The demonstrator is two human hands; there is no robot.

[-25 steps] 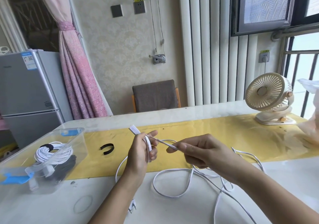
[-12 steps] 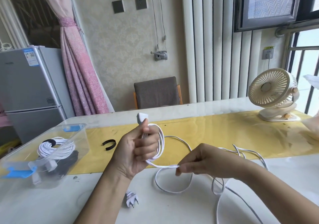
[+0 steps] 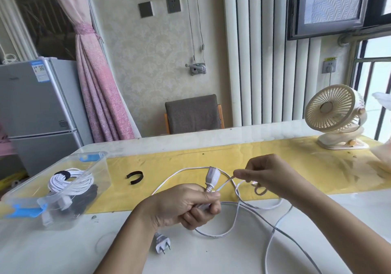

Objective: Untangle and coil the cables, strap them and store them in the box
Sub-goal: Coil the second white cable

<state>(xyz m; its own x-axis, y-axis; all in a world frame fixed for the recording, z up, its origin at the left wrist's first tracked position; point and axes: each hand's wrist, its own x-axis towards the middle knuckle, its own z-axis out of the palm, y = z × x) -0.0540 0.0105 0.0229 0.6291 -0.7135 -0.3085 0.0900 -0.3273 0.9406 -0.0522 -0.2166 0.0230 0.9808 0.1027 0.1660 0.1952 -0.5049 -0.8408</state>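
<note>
A long white flat cable (image 3: 237, 216) lies in loose loops on the table. My left hand (image 3: 182, 206) grips its coiled turns near the white socket end (image 3: 212, 178), which sticks up above my fist. My right hand (image 3: 266, 174) pinches a strand of the same cable a little to the right and higher. The two-pin plug (image 3: 161, 245) rests on the table below my left wrist. A black strap (image 3: 135, 177) lies curled on the yellow mat. The clear plastic box (image 3: 93, 189) at left holds a strapped white coil (image 3: 69, 181) and a dark cable.
A cream desk fan (image 3: 336, 115) stands at the table's far right, with a plastic bag (image 3: 380, 157) beside it. A grey chair (image 3: 193, 114) sits behind the table. A small fridge (image 3: 36, 109) is at the left.
My left hand has dropped and turned palm-down with the coil. My right hand has risen from the table and carried a strand of cable up toward the socket end.
</note>
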